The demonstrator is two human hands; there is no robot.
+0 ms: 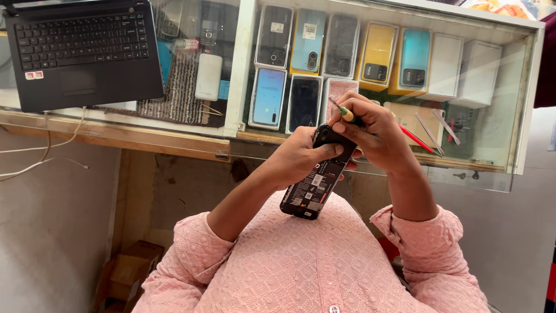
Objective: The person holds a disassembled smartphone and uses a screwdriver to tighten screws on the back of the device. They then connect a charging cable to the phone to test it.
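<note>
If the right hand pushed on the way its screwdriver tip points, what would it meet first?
The right hand aims its screwdriver down at the top end of the opened phone held in the left hand. It would meet that phone first; the tip itself is hidden.

Black phone [315,185], green-tipped screwdriver [343,111], pink embroidered sleeves [191,243], black laptop [81,49]

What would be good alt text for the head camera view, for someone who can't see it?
A person's left hand holds an opened black phone while the right hand works a small green-handled screwdriver at its top end, over a glass display counter of phones. A black laptop sits on the counter.
</note>
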